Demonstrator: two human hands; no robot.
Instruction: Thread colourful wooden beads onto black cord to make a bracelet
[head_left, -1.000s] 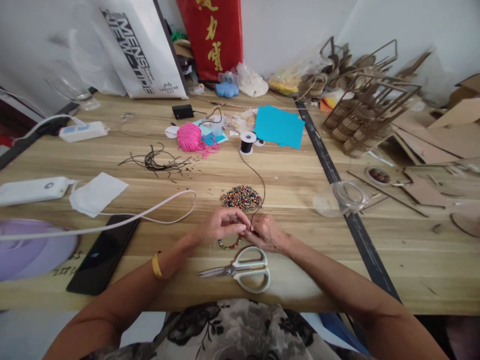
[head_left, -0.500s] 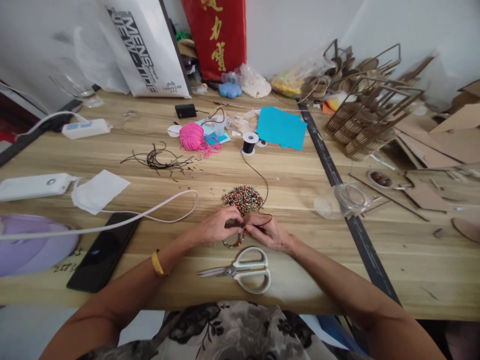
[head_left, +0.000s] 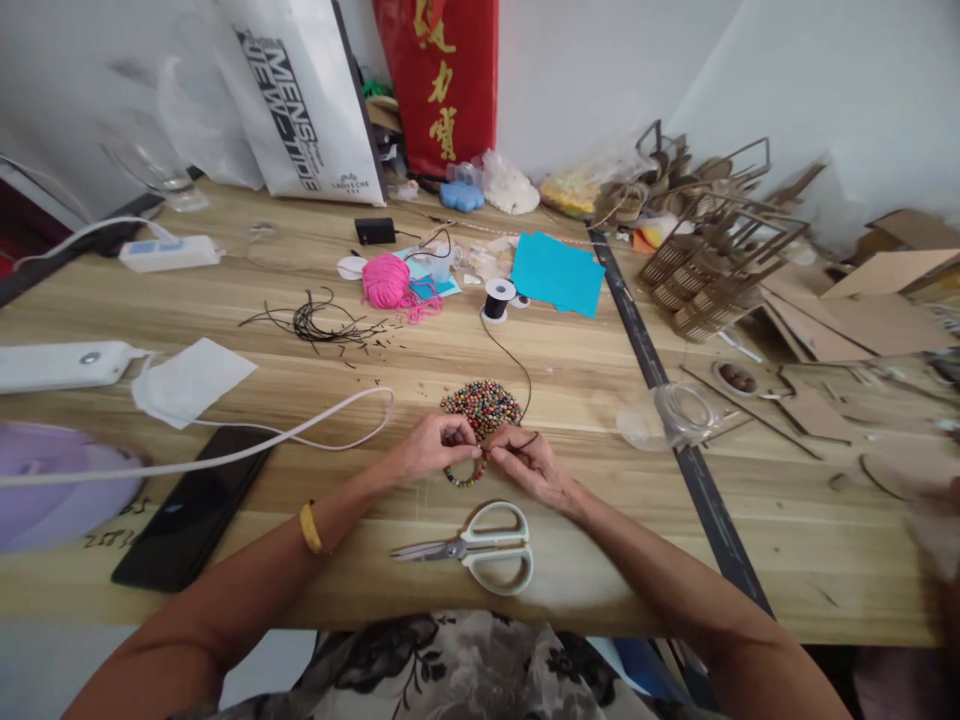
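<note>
One pair of scissors (head_left: 454, 549) lies nearest me on the tabletop (head_left: 592, 400), handles to the right, and I would leave it there, near the work but not touching it. Just past it is the loop of beads (head_left: 466, 484), its top end up at the fingertips. My two hands face each other there, fingertips nearly meeting: the right hand (head_left: 534, 468) has thumb and forefinger pinched on the black cord (head_left: 530, 386), while the left hand (head_left: 435, 446) has its fingertips drawn in beside the loop, and I cannot tell whether they grip cord, bead or nothing. I judge the step to be working the cord at the loop's top; done well, the left steadies the end beads while the right pulls in short, even draws, in line with the loop so nothing twists. Right behind, the pile of loose beads (head_left: 480, 405) crowds the knuckles, so I would keep the movements small and avoid scattering it. Farther off, the cord curves back to the upright spool (head_left: 498, 300); I would preserve that slack, since a hard tug could tip it.
</note>
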